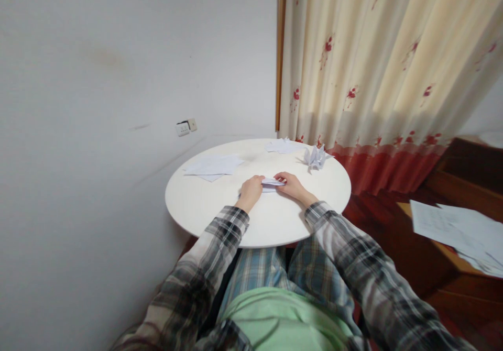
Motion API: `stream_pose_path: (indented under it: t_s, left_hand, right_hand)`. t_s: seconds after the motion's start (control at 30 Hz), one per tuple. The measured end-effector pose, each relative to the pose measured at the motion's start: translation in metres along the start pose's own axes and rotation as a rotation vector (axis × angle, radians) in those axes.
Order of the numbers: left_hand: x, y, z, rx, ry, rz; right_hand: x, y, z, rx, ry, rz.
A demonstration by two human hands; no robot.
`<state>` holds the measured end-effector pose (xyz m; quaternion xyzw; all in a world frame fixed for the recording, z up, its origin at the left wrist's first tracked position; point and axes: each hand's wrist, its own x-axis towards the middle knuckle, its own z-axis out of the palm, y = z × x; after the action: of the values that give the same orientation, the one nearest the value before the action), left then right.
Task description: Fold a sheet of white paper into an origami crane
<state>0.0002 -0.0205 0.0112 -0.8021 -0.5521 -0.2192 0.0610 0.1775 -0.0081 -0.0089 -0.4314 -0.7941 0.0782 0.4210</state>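
Round white table stands by a grey wall, and near its centre lies a small folded paper. The left hand curls narrow on its 9 o'clock end. The right hand covers the 3 o'clock end; pinching or pressing, I cannot tell. The paper seems light, thin and easily creased, so it is better held at the edges. Loose sheets lie at 10 o'clock.

**A:** How many paper lots do you see on the one round counter?

**B:** I count four: one folded piece between two hands, the left hand and the right hand, one folded paper figure, one left pile of sheets and one far pile.

**A:** Off it?

**B:** I see one spread of loose sheets, one wall socket and one curtain.
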Motion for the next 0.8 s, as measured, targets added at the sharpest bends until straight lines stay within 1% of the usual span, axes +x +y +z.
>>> stream_pose_path:
  t_s: [0.17,0.47,0.53,0.6,0.67,0.8]
  left_hand:
    - [0.000,0.001,-0.002,-0.034,0.043,-0.038]
    - [0.000,0.005,-0.005,-0.145,0.151,-0.056]
    - [0.000,0.005,-0.006,-0.166,0.159,-0.059]
    - [0.000,0.006,-0.007,-0.190,0.161,-0.048]
    - [0.000,0.007,-0.007,-0.214,0.155,-0.014]
    - [0.000,0.008,-0.004,-0.267,0.119,0.125]
  right_hand:
    - [0.000,-0.003,-0.005,0.024,0.102,0.072]
    - [0.002,-0.015,-0.008,0.189,0.207,0.215]
    - [0.002,-0.014,-0.008,0.218,0.174,0.226]
    - [0.001,-0.012,-0.005,0.258,0.091,0.203]
    - [0.001,-0.009,-0.001,0.318,-0.001,0.146]
    - [0.003,-0.006,0.004,0.426,0.033,0.132]
